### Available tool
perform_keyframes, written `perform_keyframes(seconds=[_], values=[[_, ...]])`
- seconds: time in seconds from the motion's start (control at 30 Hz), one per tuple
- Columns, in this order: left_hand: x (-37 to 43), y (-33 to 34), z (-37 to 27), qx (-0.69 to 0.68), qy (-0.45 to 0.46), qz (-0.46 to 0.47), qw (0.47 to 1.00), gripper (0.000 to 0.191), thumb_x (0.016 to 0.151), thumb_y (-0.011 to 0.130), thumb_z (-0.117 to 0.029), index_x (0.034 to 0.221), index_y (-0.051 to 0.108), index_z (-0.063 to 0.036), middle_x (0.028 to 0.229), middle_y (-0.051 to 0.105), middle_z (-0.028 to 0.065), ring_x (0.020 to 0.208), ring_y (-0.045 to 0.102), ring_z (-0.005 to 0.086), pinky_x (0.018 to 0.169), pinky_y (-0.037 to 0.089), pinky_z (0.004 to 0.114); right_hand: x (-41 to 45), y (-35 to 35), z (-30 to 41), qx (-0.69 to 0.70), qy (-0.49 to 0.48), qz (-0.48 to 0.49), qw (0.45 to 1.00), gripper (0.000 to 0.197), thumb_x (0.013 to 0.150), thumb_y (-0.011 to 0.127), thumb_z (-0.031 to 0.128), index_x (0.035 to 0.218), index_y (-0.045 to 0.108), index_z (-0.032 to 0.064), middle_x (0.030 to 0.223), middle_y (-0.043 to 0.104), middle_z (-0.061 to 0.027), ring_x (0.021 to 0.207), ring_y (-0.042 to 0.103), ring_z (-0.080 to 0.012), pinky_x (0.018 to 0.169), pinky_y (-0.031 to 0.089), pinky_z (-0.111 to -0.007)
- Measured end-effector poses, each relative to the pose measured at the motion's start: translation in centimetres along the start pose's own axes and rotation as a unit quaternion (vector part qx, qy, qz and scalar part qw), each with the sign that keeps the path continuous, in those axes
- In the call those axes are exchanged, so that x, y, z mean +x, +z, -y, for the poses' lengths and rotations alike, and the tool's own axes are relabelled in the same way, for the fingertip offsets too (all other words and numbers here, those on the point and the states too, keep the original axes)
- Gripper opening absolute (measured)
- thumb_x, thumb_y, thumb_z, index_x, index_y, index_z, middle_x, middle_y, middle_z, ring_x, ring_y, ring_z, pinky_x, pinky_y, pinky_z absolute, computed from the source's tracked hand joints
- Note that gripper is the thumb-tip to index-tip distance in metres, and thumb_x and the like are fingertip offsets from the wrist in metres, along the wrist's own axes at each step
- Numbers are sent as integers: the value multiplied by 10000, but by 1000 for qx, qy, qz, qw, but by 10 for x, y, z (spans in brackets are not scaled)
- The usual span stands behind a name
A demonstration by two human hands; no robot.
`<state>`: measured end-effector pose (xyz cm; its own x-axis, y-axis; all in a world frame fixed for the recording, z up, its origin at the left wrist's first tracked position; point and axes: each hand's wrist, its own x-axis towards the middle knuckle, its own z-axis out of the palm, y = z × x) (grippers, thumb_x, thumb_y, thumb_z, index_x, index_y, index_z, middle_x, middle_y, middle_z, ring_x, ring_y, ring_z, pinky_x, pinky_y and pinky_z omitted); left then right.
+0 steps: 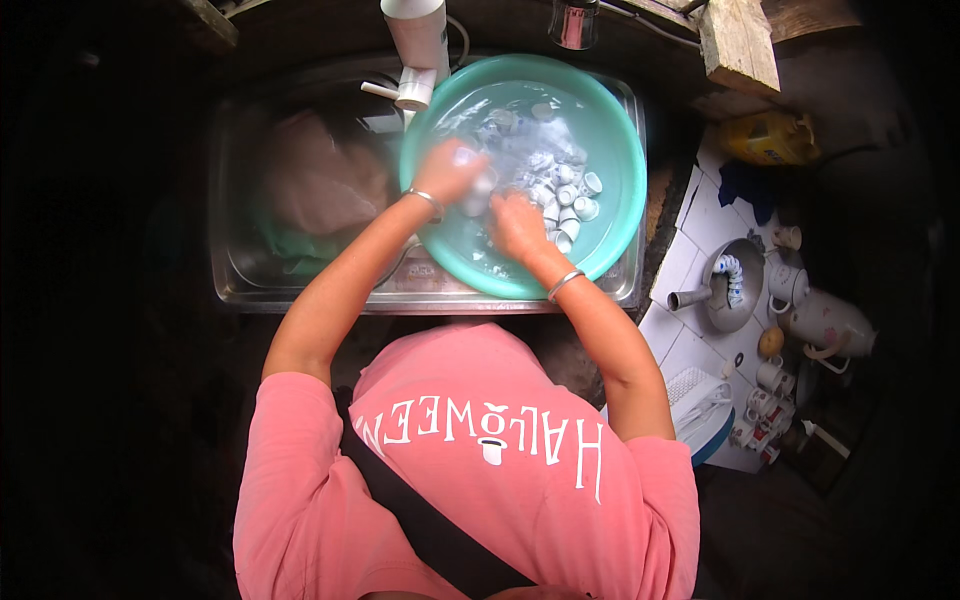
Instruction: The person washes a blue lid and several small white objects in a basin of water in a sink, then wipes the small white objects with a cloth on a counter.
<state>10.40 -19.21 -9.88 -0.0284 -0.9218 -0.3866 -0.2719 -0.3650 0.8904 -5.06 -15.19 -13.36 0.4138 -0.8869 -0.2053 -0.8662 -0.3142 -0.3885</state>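
Observation:
A green plastic basin [634,187] full of water rests on the right part of a stainless-steel sink [225,255]. Many small white cups [566,195], some with blue marks, lie in the water in a heap. Over the basin's left side, my left hand [448,172] is blurred, its fingers curled around a small white cup [465,156]. My right hand [519,225] dips into the water at the near-left edge of the heap. Its fingertips are hidden, so whether it grips a cup does not show.
A white tap fixture [416,45] stands behind the basin. A pinkish plastic bag [322,180] lies in the left sink bowl. On the tiled counter at right are a pan [739,300] with stacked cups, a thermos [832,322], several mugs [765,401] and a yellow jug [771,139].

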Motion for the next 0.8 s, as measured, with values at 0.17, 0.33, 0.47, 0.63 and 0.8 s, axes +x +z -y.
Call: perform_keyframes(seconds=[0.17,0.33,0.47,0.63,0.8], values=[[-2,-2,1,0,-3,17,1000,264,750,641,-286,802,527,-54,602,556,22,454,491,80,386,382,223,-2,-3,-1,73,22,39,996,192,651,628,138,778,581,2,881,553,-185,856,548,-332,682,465,-424],[-3,-2,17,149,104,35,983,277,705,676,-277,835,575,-54,659,599,69,566,569,153,514,446,271,-2,-17,-23,530,201,31,823,188,774,632,196,725,541,40,667,555,-17,547,546,-93,437,409,-229],[-12,3,8,234,110,100,961,403,666,687,-299,991,575,-88,842,620,128,788,595,263,706,459,325,-3,-32,-23,657,251,-5,711,123,811,581,164,793,536,51,697,566,-13,574,554,-78,454,396,-191],[-15,13,-4,276,109,150,943,492,668,682,-367,1084,547,-141,969,608,125,897,577,299,740,451,355,-3,-45,-4,654,218,-43,723,142,825,558,182,809,563,41,700,567,-10,587,540,-67,474,358,-177],[-11,15,11,256,113,118,953,497,699,667,-396,1100,538,-132,916,617,111,844,587,266,728,454,339,-3,-56,8,643,189,-70,738,135,807,576,157,789,603,26,669,564,-3,566,478,-54,487,351,-185]])
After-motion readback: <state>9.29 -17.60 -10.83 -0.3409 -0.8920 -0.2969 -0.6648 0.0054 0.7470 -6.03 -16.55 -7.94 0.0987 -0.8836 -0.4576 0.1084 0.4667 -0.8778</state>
